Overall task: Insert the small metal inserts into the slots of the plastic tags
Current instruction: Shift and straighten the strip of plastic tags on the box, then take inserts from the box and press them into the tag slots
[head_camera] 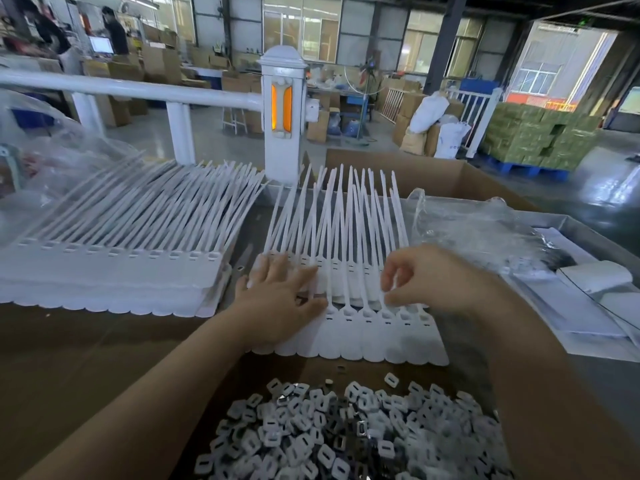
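A heap of small metal inserts (pixel 349 434), white-faced squares with a slot in each, lies nearest the camera on brown cardboard (pixel 86 358), between the two forearms. Just beyond it a row of joined white plastic tags (pixel 384 344) lies flat on the table (pixel 588 237), their long thin tails fanning away from the camera.

The left hand (pixel 277 299) rests flat on the left end of this row, fingers straight and spread, thumb lying along the heads of the tags; it holds nothing. The right hand (pixel 429 278) hovers over the right part of the row, fingers curled, thumb and forefinger close together around one thin tail; whether an insert sits between them cannot be told.

To the left, a thicker stack of tags (pixel 114 271) lies well apart from the hands. A white post with an orange reflector (pixel 282 109) stands behind both sets. Crumpled clear plastic (pixel 485 230) and white sheets (pixel 595 306) lie to the right, an open carton (pixel 433 174) behind.
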`<state>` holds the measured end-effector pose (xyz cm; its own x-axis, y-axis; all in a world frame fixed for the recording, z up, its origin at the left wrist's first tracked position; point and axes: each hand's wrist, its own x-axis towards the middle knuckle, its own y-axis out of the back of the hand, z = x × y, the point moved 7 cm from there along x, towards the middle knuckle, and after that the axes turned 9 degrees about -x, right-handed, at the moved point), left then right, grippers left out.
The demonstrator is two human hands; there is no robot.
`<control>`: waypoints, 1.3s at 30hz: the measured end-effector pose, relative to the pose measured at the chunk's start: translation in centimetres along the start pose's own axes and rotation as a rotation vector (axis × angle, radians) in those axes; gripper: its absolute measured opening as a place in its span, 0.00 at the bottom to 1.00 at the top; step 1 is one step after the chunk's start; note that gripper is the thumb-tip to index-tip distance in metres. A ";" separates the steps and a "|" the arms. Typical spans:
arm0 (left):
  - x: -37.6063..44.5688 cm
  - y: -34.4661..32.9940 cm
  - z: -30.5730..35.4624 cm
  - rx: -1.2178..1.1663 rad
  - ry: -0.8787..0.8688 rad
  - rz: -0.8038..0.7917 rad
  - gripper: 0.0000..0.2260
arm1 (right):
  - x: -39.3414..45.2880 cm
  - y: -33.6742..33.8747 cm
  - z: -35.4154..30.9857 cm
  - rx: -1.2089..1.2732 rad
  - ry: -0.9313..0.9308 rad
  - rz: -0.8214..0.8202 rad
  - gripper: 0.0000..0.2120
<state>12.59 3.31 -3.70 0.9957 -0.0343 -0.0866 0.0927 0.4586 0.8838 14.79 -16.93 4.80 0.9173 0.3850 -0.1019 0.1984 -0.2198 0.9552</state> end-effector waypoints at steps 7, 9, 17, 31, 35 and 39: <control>-0.6 -1.4 1.0 0.136 -0.114 -0.171 0.29 | -2.0 -4.5 -7.4 -0.050 0.392 -0.456 0.06; -0.7 -1.4 1.1 0.151 -0.132 -0.196 0.30 | -2.1 -5.2 -8.4 -0.057 0.439 -0.488 0.05; -1.5 -1.1 1.4 0.206 -0.177 -0.336 0.45 | -2.8 -6.8 -11.1 0.009 0.537 -0.529 0.07; -1.7 -1.2 1.4 0.203 -0.170 -0.379 0.40 | -2.8 -7.3 -10.6 0.027 0.513 -0.588 0.06; -1.7 -0.1 1.7 0.044 -0.193 -0.305 0.32 | -2.3 -7.1 -10.6 0.037 0.519 -0.523 0.05; -1.0 2.8 1.8 -0.306 -0.163 0.061 0.15 | -2.3 -7.1 -11.7 0.092 0.553 -0.444 0.05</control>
<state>11.91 2.98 -0.31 0.9899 -0.1286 0.0589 0.0502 0.7084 0.7040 7.20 -5.79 1.45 0.4384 0.8485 -0.2964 0.5632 -0.0023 0.8263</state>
